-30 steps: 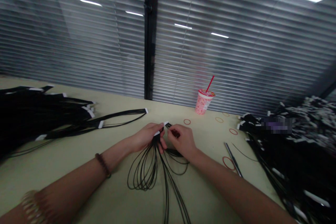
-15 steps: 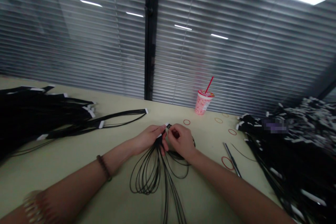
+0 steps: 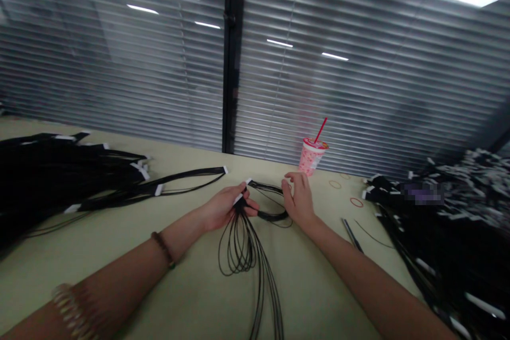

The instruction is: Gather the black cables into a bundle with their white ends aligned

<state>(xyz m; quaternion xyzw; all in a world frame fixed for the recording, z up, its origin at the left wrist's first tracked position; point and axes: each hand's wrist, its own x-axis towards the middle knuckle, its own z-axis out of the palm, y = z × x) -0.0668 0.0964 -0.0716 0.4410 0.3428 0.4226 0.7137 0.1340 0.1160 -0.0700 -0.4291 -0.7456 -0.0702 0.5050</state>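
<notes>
The single view sits on the person's head, above and behind the work, facing forward and tilted down across the counter (image 3: 119,234). The left hand (image 3: 225,207) and right hand (image 3: 299,199) appear close, just below the frame's centre, with both forearms entering from the lower corners. The wide view reaches past the counter's far edge to the window blinds (image 3: 119,79), which fill the upper half.

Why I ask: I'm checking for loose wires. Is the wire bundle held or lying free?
Held: the left hand pinches the white-tipped end of the wire bundle, whose loops lie on the table.
</notes>
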